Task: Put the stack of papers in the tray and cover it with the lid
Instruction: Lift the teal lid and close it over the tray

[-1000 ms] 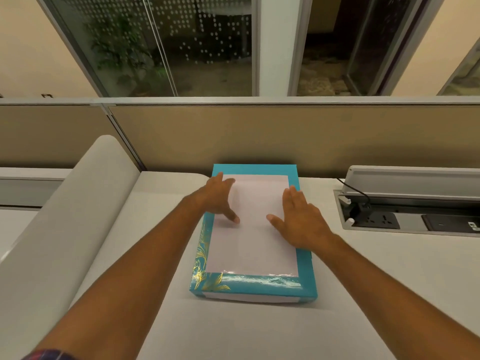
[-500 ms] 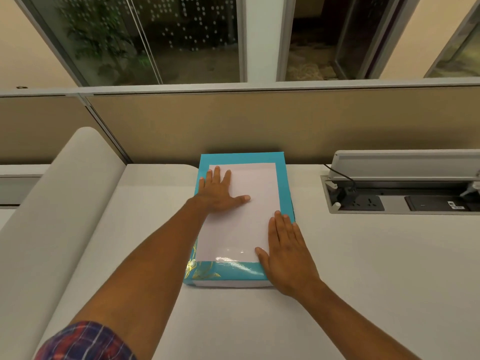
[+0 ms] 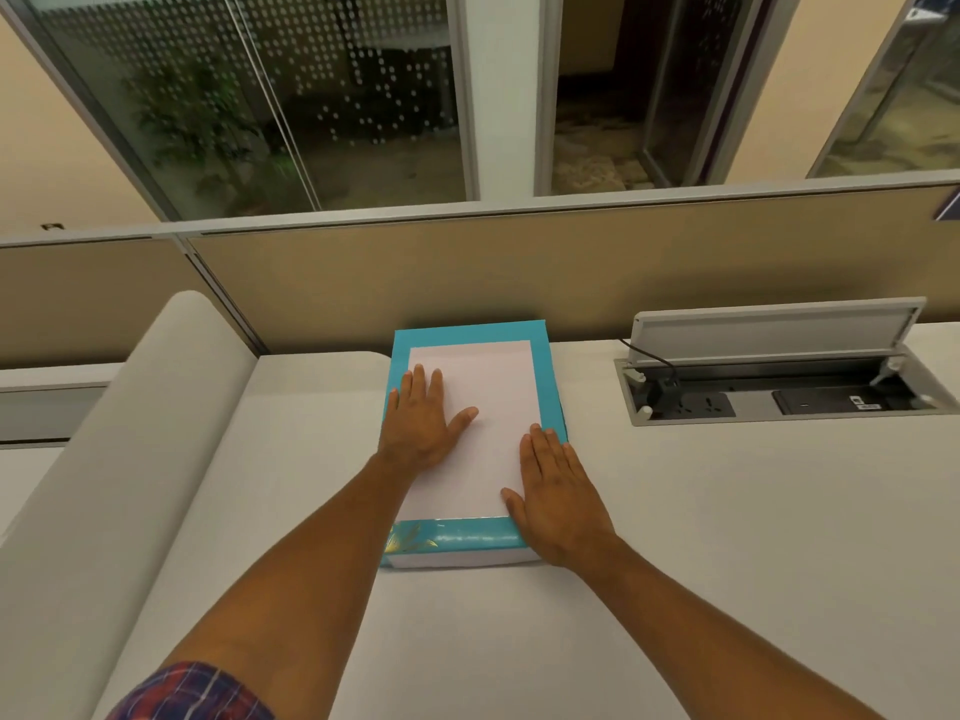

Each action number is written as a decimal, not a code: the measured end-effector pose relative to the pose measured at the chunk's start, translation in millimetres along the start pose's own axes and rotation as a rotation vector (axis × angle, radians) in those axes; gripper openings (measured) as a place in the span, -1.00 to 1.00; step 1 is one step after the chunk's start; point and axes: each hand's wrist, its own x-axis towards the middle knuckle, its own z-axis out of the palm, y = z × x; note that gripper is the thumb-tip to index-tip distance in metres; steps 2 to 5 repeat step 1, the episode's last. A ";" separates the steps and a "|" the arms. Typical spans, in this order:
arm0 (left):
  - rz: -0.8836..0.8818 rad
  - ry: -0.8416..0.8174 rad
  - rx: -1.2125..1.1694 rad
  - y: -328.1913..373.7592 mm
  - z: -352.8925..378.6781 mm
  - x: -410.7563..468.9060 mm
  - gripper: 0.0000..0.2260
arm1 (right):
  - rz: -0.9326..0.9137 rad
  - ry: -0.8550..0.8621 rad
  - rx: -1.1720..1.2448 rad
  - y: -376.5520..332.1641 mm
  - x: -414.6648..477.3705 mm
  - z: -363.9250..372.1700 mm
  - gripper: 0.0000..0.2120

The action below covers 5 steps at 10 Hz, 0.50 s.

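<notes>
- Teal lid (image 3: 470, 336) with a pale window panel and gold leaf print sits at the table's (image 3: 727, 511) far edge.
- Left hand (image 3: 423, 426) and right hand (image 3: 558, 504) lie flat on it, each grip open, holding nothing.

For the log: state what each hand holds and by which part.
Nothing is gripped. The left hand lies flat on the lid, left side; the right hand lies flat on its near right corner.

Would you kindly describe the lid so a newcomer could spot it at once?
On the white desk, against the beige partition and left of the open socket box, lies a flat rectangle under both hands. That is the lid: the only teal thing there, with a pale centre panel and gold leaves at its near-left corner.
</notes>
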 end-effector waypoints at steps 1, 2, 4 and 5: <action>-0.026 0.031 0.043 8.5 4.5 -23.7 -0.16 | 0.003 0.008 0.025 8.1 -5.8 -6.3 -0.21; -0.026 0.031 0.043 8.5 4.5 -23.7 -0.16 | 0.003 0.008 0.025 8.1 -5.8 -6.3 -0.21; -0.026 0.031 0.043 8.5 4.5 -23.7 -0.16 | 0.003 0.008 0.025 8.1 -5.8 -6.3 -0.21; -0.026 0.031 0.043 8.5 4.5 -23.7 -0.16 | 0.003 0.008 0.025 8.1 -5.8 -6.3 -0.21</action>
